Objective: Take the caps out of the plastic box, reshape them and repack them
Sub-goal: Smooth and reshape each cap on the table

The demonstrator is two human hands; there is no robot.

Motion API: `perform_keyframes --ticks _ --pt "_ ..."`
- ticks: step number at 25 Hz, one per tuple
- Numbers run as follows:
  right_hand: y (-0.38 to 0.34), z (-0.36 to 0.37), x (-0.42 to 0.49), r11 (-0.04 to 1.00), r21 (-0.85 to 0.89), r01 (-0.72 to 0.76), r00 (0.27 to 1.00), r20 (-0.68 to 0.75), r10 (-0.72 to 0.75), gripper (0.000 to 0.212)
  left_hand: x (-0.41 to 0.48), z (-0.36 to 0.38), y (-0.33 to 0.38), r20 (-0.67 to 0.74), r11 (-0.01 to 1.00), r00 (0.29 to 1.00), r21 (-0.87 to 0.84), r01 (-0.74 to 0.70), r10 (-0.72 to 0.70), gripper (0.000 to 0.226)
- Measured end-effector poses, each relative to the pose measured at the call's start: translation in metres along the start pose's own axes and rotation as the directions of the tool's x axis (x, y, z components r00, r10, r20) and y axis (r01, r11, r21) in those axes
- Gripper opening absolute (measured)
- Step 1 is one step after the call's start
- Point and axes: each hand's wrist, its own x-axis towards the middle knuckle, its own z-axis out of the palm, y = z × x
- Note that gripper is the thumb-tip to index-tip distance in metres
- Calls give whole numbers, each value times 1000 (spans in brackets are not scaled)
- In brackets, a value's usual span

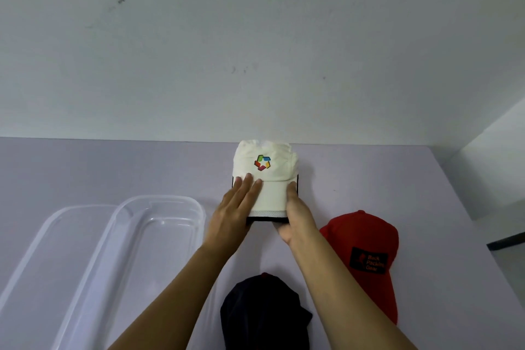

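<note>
While the left hand (233, 207) presses flat on the soft white cap (265, 163), the right hand (295, 214) pinches its brim (272, 196), which points to 6 o'clock.

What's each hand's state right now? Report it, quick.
Left hand: open, pressing flat on the white cap.
Right hand: closed on the white cap's brim.

Three caps (265, 167) (366, 250) (264, 312), one clear box (159, 198), one lid (42, 250), two hands (235, 207) (298, 216)
</note>
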Motion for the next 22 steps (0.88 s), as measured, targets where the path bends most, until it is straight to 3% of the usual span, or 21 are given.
perform_keyframes --ticks 3,5,6,7,8,9,10,11,15,19,22 --pt "-2 -1 -9 994 -57 95 991 101 -89 33 0 2 -1 -67 998 997 52 32 -28 80" --pt "-2 -10 -13 935 -222 278 950 204 -235 61 4 1 -4 -75 995 995 79 68 -62 81" --pt "-4 -16 -14 808 -427 406 909 279 -310 82 5 1 -5 -71 993 995 89 77 -71 81" --pt "-5 -22 -13 545 -664 512 858 367 -359 97 4 0 -6 -60 993 996 95 70 -64 82" --pt "-4 -28 -12 183 -808 559 795 461 -394 106 4 0 -5 -44 995 998 95 43 -39 83" --pt "-2 -32 -11 -146 -821 551 716 556 -421 110 3 0 -4 -28 996 1000 91 6 -3 83" --pt "1 -35 -11 -338 -785 519 634 619 -463 109 3 0 -2 -15 996 999 84 -30 31 82" --pt "5 -35 -9 -427 -768 477 560 640 -526 107 2 0 1 -7 996 999 74 -48 49 81" --pt "10 -30 -9 -490 -777 395 400 626 -670 97 5 1 17 -3 988 990 68 140 -140 84" --pt "6 -28 -14 -458 -734 502 349 656 -669 93 3 -2 27 4 950 951 -43 309 -309 72" --pt "14 -18 -23 -266 -711 651 366 601 -711 77 5 -2 41 -82 898 923 -277 342 -377 61"
